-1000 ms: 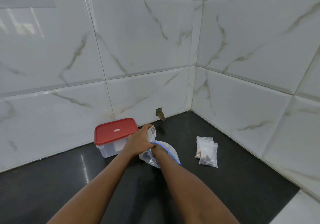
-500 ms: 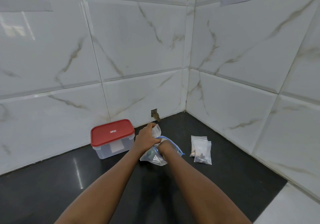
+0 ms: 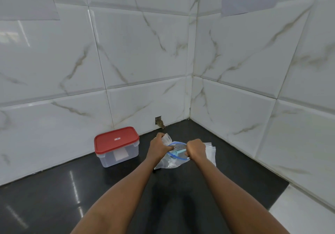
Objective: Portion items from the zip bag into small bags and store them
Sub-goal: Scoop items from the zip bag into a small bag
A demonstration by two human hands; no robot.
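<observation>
A clear zip bag (image 3: 168, 162) with a blue seal rim lies on the black counter, its mouth held wide. My left hand (image 3: 158, 147) grips the rim's left side together with a small clear bag (image 3: 166, 139). A light blue scoop (image 3: 178, 152) is gripped by its handle in my right hand (image 3: 195, 148), with its bowl over the bag's mouth. Several filled small bags (image 3: 211, 152) lie just behind my right hand, mostly hidden by it.
A clear plastic box with a red lid (image 3: 117, 146) stands shut to the left of the bag. Marble-tiled walls meet in a corner behind. A small hole (image 3: 159, 121) sits in the back wall at counter level. The black counter (image 3: 54, 197) ends at the right on a white floor.
My right hand has come out of the zip bag holding the blue scoop and now sits in front of the filled small bags. The view has shifted slightly.
</observation>
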